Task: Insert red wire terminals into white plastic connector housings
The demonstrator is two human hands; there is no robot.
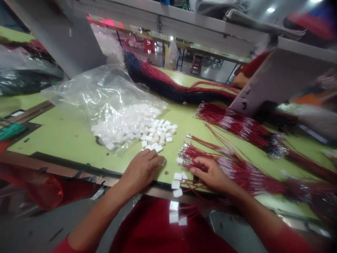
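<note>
My left hand (144,169) rests at the near edge of a heap of white plastic connector housings (126,123). Its fingers are curled down and together, and what they hold, if anything, is hidden. Across from it, my right hand (212,173) pinches red wires between thumb and fingers at the end of a red wire bundle (237,168) with metal terminals. A white housing (179,160) sits by those wire tips, just left of the right fingers. Below, several red wires with white housings (173,212) on their ends hang over the table's front edge.
A clear plastic bag (105,88) lies over the heap. Behind it stretches a dark blue and red wire bundle (168,84). Another red bundle (231,123) lies at right, near a grey upright panel (265,80). A grey shelf beam (184,24) crosses above the green tabletop (71,140).
</note>
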